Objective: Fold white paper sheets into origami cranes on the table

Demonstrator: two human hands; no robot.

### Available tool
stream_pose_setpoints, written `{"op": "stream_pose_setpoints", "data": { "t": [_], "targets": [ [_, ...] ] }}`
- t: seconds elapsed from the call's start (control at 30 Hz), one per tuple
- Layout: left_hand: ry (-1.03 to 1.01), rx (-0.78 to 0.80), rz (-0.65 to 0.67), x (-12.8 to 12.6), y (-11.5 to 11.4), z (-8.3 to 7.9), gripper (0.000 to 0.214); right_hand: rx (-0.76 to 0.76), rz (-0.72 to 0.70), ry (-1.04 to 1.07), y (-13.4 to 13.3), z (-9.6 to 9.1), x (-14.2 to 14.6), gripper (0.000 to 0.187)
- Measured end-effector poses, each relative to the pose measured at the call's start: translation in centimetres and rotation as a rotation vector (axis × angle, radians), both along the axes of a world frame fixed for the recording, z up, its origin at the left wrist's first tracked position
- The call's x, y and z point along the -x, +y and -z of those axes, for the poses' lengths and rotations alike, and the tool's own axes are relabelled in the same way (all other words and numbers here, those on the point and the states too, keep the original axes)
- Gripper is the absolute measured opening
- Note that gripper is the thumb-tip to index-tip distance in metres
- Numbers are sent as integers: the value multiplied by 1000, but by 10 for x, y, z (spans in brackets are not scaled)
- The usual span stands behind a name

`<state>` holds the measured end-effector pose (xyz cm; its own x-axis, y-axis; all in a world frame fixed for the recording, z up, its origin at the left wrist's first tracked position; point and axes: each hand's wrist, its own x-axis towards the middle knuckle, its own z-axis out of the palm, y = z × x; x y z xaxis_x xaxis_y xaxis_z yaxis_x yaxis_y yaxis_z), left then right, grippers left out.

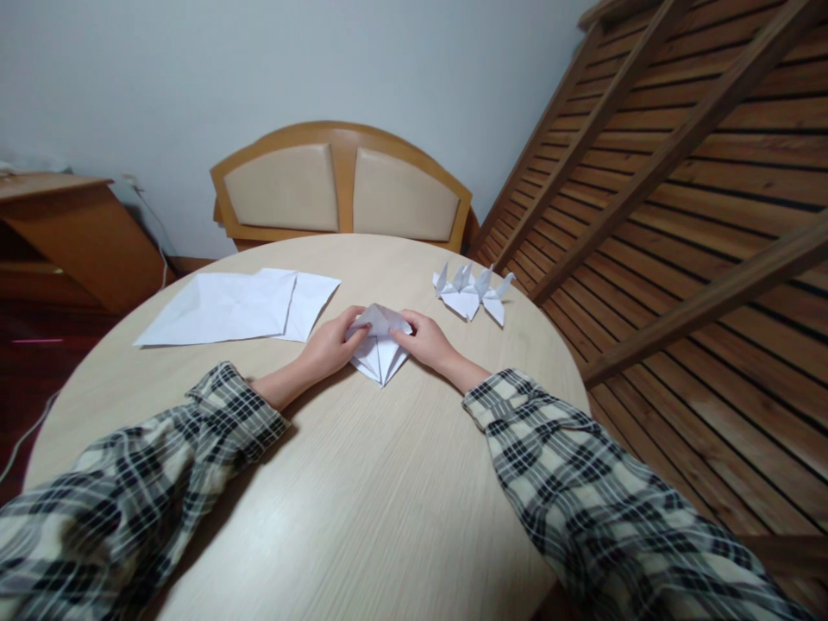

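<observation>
Folded origami paper [375,360] is pinched at its opposite sides by left hand [331,342] and right hand [428,340]; its flap [381,317] is best creased symmetrically.

Now the folded white paper [380,355] is being held over the table [362,500], tip facing nearside, top flap [381,318] apparently being raised.
</observation>
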<state>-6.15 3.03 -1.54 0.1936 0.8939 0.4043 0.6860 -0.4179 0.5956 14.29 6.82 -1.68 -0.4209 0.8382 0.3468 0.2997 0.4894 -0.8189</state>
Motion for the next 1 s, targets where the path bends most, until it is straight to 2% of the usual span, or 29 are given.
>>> {"op": "stream_pose_setpoints", "data": {
  "t": [0.53,0.8,0.9,1.0],
  "targets": [
    [-162,13,14,5,10,6,28,32,-24,51,7,9,-1,19],
    [-169,61,32,5,10,4,36,-46,23,-2,9,10,-2,18],
    [-247,95,28,3,7,0,31,-60,70,2,13,13,-3,16],
    [-431,152,39,1,5,-3,36,-38,108,50,17,16,-4,17]
  ]
}}
